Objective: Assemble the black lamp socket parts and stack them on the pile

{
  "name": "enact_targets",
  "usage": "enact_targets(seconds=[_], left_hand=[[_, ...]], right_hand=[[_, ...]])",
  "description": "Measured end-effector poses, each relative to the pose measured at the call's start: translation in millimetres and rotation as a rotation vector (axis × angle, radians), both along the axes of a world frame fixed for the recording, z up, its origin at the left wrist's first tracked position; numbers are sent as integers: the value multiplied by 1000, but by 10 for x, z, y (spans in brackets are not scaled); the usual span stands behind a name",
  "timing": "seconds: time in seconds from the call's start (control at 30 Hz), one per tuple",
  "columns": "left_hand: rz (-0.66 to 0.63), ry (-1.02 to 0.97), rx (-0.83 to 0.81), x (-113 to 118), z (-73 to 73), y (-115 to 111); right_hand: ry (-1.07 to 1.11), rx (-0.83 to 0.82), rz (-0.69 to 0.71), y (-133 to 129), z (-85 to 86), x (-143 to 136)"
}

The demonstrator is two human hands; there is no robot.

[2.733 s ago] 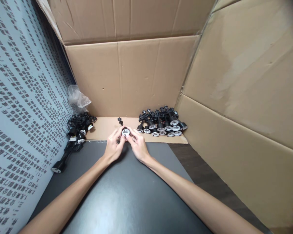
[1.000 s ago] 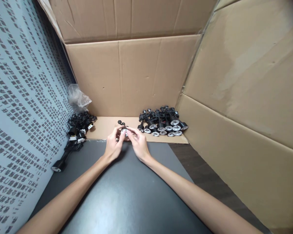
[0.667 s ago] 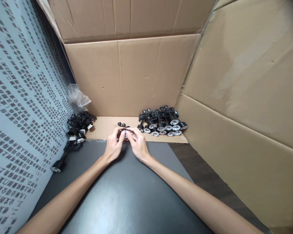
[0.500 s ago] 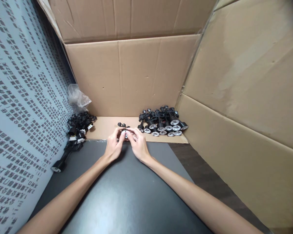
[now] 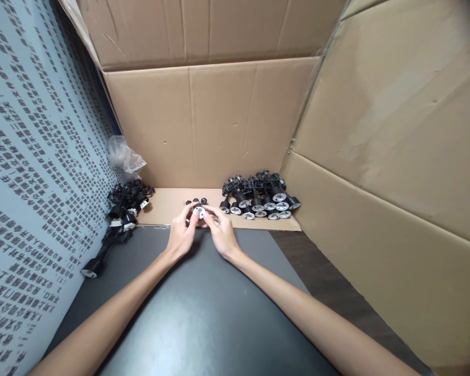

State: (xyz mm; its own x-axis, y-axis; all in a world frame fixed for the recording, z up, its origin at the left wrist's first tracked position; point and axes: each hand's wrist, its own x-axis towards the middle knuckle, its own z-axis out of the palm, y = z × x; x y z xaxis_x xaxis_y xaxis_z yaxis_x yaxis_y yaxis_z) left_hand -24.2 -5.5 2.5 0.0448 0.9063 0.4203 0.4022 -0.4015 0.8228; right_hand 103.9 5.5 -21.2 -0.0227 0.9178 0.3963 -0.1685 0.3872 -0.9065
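Note:
Both hands meet near the far edge of the dark mat. Between them they hold a black lamp-like part with a round white end (image 5: pixel 199 212), which faces me. My left hand (image 5: pixel 183 230) is closed on its left side, the thumb pressed on the white face. From the right, my right hand (image 5: pixel 220 230) grips it in the same way, thumb against the face. The fingers hide most of the part's body. Just beyond the hands, small black hexagonal heads (image 5: pixel 203 200) show; whether they belong to the held part I cannot tell.
Several similar black parts with round white ends (image 5: pixel 249 214) are piled at the back right on a cardboard strip (image 5: pixel 168 203). A tangled heap of black parts (image 5: pixel 127 201) lies at the left, below a clear plastic bag (image 5: pixel 125 155). Cardboard walls (image 5: pixel 238 120) enclose the back and right.
The held part has tipped, so its white round end now faces me more fully. The small black heads behind the hands have shifted slightly. Both hands stay almost in place.

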Motion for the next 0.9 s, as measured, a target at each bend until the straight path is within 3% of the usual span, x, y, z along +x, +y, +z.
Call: enact_targets(seconds=[0.47,0.67,0.9], left_hand=[[-33,-89,27,-13,-34,17],[-60,-9,30,-10,12,-3],[-89,-46,29,-28,-14,9]], right_hand=[[-63,70,-31,-52,56,26],[-98,95,-89,-63,52,34],[-81,105,-42,-65,34,11]])
